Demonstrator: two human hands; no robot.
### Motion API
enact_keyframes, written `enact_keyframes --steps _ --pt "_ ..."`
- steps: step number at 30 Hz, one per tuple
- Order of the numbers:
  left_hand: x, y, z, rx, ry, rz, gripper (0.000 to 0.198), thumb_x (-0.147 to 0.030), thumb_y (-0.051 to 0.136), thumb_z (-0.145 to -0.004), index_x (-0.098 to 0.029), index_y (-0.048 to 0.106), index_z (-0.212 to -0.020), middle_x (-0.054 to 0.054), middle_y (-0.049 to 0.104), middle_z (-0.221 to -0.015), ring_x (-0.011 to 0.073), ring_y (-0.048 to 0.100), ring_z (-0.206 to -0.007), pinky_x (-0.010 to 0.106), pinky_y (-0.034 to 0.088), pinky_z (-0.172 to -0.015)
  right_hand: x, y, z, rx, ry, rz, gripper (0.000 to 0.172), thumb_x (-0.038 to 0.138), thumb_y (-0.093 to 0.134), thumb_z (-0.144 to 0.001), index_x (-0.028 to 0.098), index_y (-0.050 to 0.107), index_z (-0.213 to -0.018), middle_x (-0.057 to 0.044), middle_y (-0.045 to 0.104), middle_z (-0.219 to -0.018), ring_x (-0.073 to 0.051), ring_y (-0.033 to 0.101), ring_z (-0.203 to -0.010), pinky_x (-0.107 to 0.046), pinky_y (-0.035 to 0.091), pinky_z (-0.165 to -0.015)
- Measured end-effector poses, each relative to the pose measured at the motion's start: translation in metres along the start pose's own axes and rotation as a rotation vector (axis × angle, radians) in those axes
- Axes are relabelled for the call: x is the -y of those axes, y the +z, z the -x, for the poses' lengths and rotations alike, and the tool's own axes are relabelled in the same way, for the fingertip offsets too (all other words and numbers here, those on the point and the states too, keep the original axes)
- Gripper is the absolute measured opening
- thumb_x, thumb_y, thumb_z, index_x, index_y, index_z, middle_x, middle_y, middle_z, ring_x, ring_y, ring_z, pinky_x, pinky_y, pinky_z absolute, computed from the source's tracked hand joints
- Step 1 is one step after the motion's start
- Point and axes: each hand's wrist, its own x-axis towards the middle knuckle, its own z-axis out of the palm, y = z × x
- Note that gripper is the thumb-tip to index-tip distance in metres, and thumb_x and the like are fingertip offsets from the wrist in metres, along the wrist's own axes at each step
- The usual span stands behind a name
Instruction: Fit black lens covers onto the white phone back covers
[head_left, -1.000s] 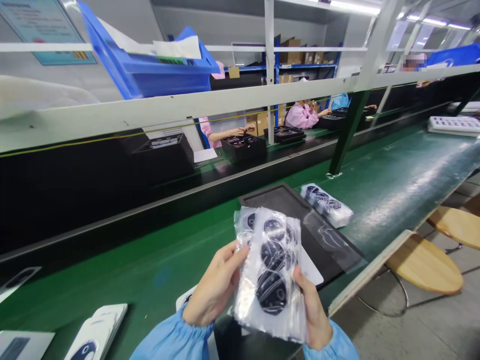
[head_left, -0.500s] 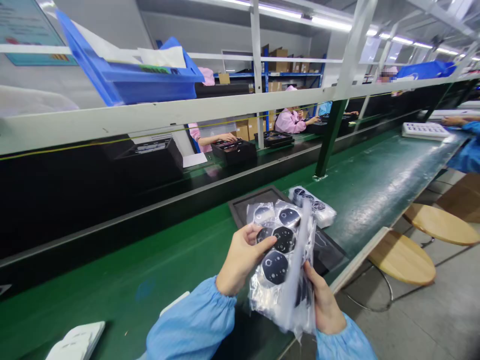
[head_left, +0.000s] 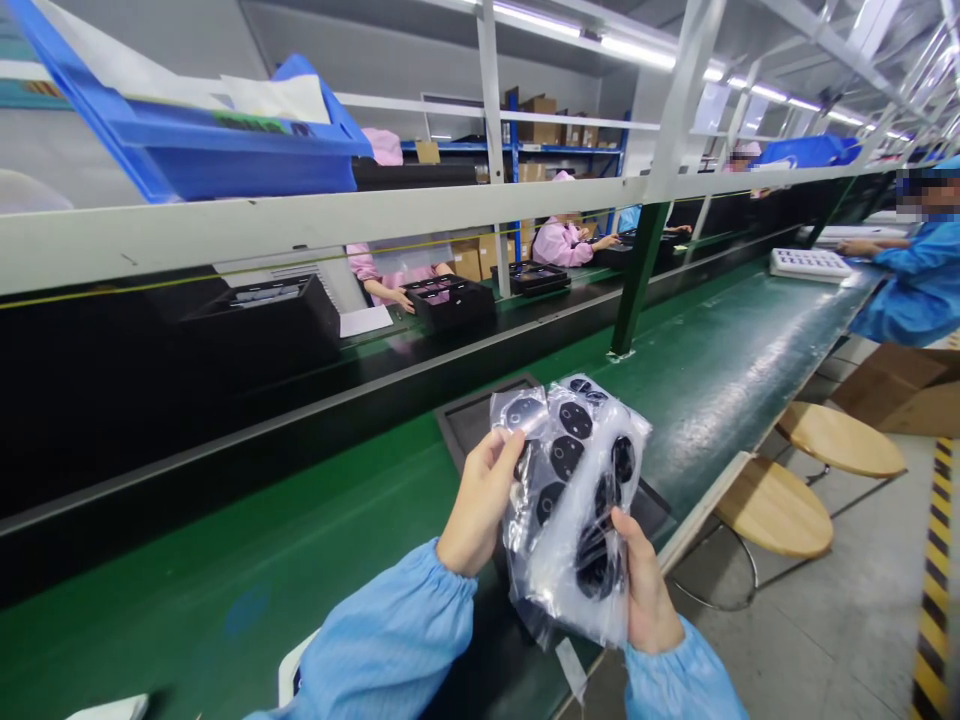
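A clear plastic bag with several round black discs, each marked with small circles, is held up above the bench edge. My right hand grips its right side, thumb on the front and fingers hidden behind. My left hand pinches a smaller clear packet holding one dark disc, at the bag's upper left. Whether that packet is still joined to the rest cannot be made out. Behind the bag lies a dark, flat tray on the green bench, partly covered from view.
A white framed rack carries a blue bin above the green bench. A green post stands mid-bench. Wooden stools are at right. White pieces lie near my left sleeve. Co-workers sit opposite and at far right.
My left hand has shifted from the discs' middle to the packet at upper left. The bag has turned, showing more discs on its right side. The view has swung right.
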Motion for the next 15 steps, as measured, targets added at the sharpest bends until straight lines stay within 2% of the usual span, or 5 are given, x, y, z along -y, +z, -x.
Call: enact_keyframes --steps 3,6,8,11,15 --pt "0.004 0.002 -0.008 -0.054 0.061 0.092 0.029 -0.045 0.067 -0.08 -0.016 0.061 -0.08 -0.002 0.061 -0.077 0.0086 0.054 -0.069 0.018 0.041 -0.065 0.007 -0.007 -0.005 -0.044 -0.059 -0.018 0.038 0.043 0.081 -0.064 0.016 0.075 -0.091 -0.007 0.075 -0.086 -0.033 0.067 -0.096 -0.044 0.051 -0.093" --pt "0.014 0.011 -0.017 -0.018 0.005 0.159 0.03 -0.045 0.069 -0.078 -0.016 0.06 -0.077 -0.002 0.058 -0.071 0.0077 0.051 -0.062 0.019 0.039 -0.06 0.012 -0.012 -0.01 -0.062 -0.111 -0.001 0.042 0.042 0.082 -0.063 0.017 0.074 -0.096 -0.007 0.074 -0.09 -0.033 0.066 -0.098 -0.043 0.051 -0.093" --pt "0.021 0.017 -0.025 0.012 -0.106 0.259 0.028 -0.043 0.068 -0.08 -0.015 0.061 -0.078 -0.002 0.06 -0.071 0.0078 0.053 -0.062 0.019 0.041 -0.06 0.013 -0.013 -0.014 -0.044 -0.117 0.03 0.046 0.045 0.08 -0.065 0.018 0.072 -0.1 -0.007 0.074 -0.093 -0.034 0.066 -0.1 -0.044 0.051 -0.094" --pt "0.028 0.017 -0.04 0.078 -0.385 0.4 0.023 -0.036 0.062 -0.085 -0.013 0.063 -0.084 0.003 0.064 -0.074 0.0102 0.056 -0.06 0.022 0.046 -0.061 0.016 -0.013 -0.022 -0.009 -0.118 0.107 0.053 0.052 0.076 -0.067 0.018 0.069 -0.108 -0.008 0.073 -0.096 -0.035 0.064 -0.104 -0.047 0.05 -0.095" --pt "0.029 -0.009 -0.063 0.1 -0.565 0.413 0.024 -0.027 0.047 -0.093 -0.01 0.062 -0.083 0.008 0.065 -0.075 0.009 0.055 -0.052 0.019 0.044 -0.051 0.034 -0.014 -0.035 0.079 -0.235 0.338 0.061 0.061 0.068 -0.07 0.017 0.067 -0.113 -0.009 0.073 -0.096 -0.037 0.062 -0.107 -0.051 0.049 -0.095"
